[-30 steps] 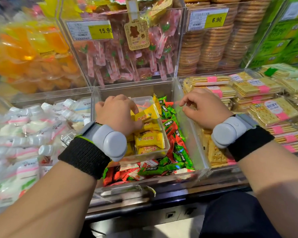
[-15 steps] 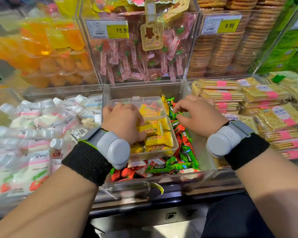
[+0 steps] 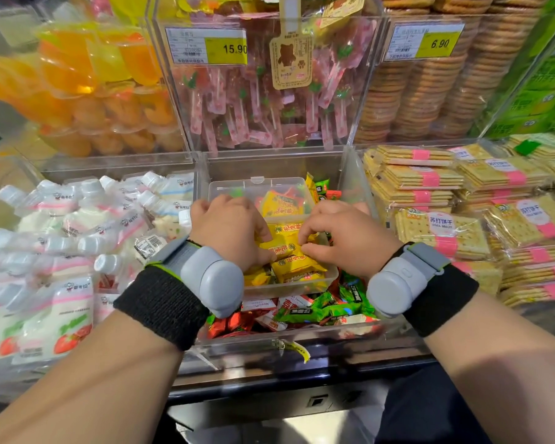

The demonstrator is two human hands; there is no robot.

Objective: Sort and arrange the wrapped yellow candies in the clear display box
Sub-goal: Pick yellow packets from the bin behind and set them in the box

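A small clear display box [image 3: 332, 277] sits on a heap of red and green candies inside a larger clear bin. It holds several wrapped yellow candies [image 3: 297, 269]. My left hand [image 3: 229, 230] is in the left side of the box, fingers curled down onto the yellow candies. My right hand [image 3: 346, 238] reaches in from the right, and its thumb and fingertips pinch a yellow candy [image 3: 285, 248] in the middle of the box. The box's open lid [image 3: 257, 184] stands behind the hands.
Red and green wrapped candies [image 3: 321, 310] fill the bin around the box. White pouch drinks [image 3: 61, 238] lie in the left bin, cracker packs [image 3: 446, 232] in the right one. Upper bins hold jelly cups, pink lollipops [image 3: 263, 104] and biscuits.
My right hand came left from the bin's right wall into the small box and took a yellow candy. My left hand stayed in the box. The camera moved closer.
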